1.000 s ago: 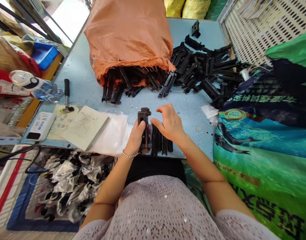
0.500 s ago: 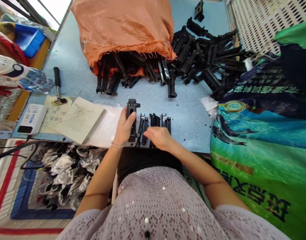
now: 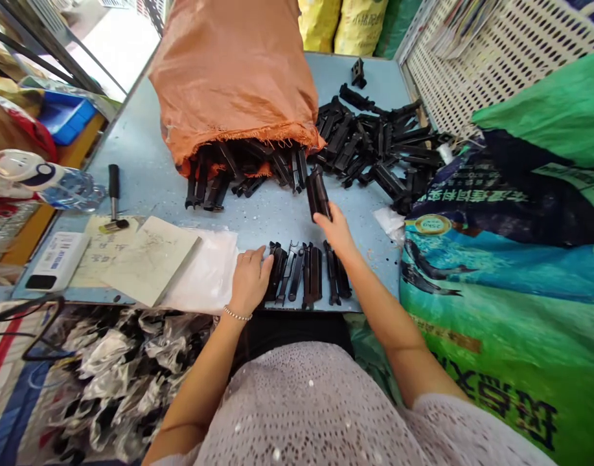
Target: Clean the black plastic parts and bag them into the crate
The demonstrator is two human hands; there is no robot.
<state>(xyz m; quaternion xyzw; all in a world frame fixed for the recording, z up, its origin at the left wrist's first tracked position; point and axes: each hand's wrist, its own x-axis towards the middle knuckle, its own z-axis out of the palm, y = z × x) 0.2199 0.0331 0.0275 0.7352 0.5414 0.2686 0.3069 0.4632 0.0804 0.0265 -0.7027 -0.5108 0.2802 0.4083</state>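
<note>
My right hand (image 3: pixel 336 232) is closed around the lower end of a long black plastic part (image 3: pixel 317 189), raised over the table in front of the sack. My left hand (image 3: pixel 249 279) lies at the left end of a row of similar black parts (image 3: pixel 312 275), along the table's front edge. Its thumb is against or very close to the leftmost part (image 3: pixel 276 268); its fingers are extended and grip nothing that I can see. Further back, more such parts spill from the mouth of an orange woven sack (image 3: pixel 238 77) and form a loose pile (image 3: pixel 359 139).
On the left are a clear plastic sheet (image 3: pixel 206 268), paper pads (image 3: pixel 153 259), a white box-shaped device (image 3: pixel 58 260), a black-handled tool (image 3: pixel 114 188) and a bottle (image 3: pixel 68 188). A printed green-blue sack (image 3: pixel 495 259) stands at the right. Below the table are bagged parts (image 3: pixel 116 362).
My right hand has moved from the row up and away, now with a black part in it. My left hand has lowered and released its part at the row's left end. The view has tilted up.
</note>
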